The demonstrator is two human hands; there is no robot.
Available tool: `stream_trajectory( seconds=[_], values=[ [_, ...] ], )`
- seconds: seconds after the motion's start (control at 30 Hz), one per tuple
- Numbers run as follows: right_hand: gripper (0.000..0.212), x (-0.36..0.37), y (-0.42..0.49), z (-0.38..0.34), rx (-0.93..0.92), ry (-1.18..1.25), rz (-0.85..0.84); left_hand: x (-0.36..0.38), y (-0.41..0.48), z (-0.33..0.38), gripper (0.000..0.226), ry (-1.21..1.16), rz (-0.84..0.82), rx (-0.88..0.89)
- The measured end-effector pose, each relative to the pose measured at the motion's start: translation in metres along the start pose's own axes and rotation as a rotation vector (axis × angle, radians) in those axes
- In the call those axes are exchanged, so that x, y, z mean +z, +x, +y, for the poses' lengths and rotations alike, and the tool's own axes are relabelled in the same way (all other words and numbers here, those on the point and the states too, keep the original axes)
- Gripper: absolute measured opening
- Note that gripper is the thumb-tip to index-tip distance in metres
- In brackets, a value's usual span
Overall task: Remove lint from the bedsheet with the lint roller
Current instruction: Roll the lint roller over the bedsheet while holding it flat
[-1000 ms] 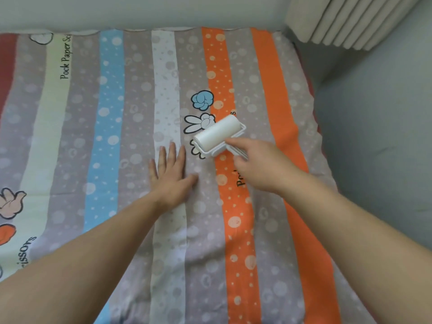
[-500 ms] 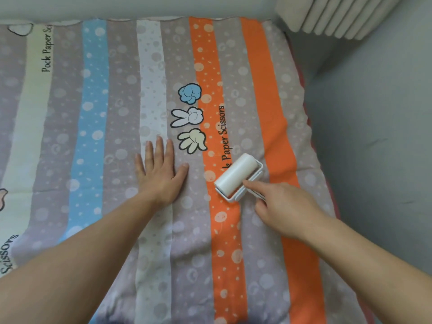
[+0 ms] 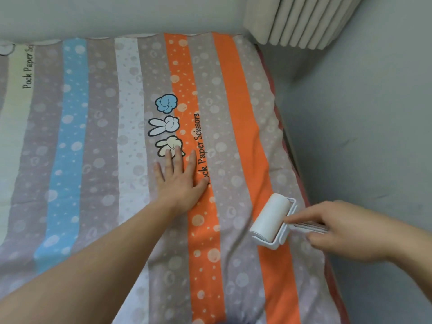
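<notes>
roller drum of the lint roller (image 3: 271, 217) lies left of the right hand (image 3: 343, 232) gripping its handle; left hand (image 3: 181, 181) presses flat, fingers spread, on the bedsheet (image 3: 77, 136).

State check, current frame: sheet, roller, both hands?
bedsheet: spread flat over the bed, faint wrinkles.
lint roller: drum down on the bedsheet near its right edge, handle held.
left hand: flat on the bedsheet, fingers straight, pressing.
right hand: grips the roller handle, index finger stretched along it.
</notes>
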State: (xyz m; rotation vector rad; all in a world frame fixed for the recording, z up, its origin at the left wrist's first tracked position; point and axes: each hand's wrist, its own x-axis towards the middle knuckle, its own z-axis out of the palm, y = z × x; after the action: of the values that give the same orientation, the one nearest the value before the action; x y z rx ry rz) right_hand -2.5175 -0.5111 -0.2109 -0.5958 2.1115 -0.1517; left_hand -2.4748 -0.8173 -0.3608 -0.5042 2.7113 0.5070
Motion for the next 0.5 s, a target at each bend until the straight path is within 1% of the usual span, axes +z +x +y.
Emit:
stream_trajectory(
  seconds=[0.07, 0.13, 0.2, 0.27, 0.33, 0.4, 0.5],
  values=[
    [0.051, -0.016, -0.002, 0.003, -0.059, 0.149, 0.049, -0.002, 0.005, 0.005, 0.084, -0.01, -0.019, -0.004],
    [0.047, -0.027, 0.015, -0.003, -0.122, 0.275, 0.218, -0.002, 0.01, 0.008, 0.09, -0.029, -0.026, 0.002],
    [0.047, -0.037, 0.05, -0.016, -0.155, 0.293, 0.406, -0.003, 0.013, 0.008, 0.1, -0.023, -0.042, 0.007],
    [0.05, -0.045, 0.093, -0.034, -0.138, 0.264, 0.506, -0.003, 0.015, 0.006, 0.11, -0.027, -0.052, 0.01],
    [0.052, -0.049, 0.132, -0.05, -0.116, 0.203, 0.523, -0.001, 0.016, 0.005, 0.118, -0.048, -0.051, 0.004],
    [0.054, -0.047, 0.159, -0.059, -0.083, 0.132, 0.492, -0.001, 0.017, 0.006, 0.124, -0.04, -0.057, 0.001],
    [0.058, -0.037, 0.168, -0.06, -0.028, 0.094, 0.444, -0.01, 0.015, 0.006, 0.124, -0.063, -0.088, -0.002]
  ],
)
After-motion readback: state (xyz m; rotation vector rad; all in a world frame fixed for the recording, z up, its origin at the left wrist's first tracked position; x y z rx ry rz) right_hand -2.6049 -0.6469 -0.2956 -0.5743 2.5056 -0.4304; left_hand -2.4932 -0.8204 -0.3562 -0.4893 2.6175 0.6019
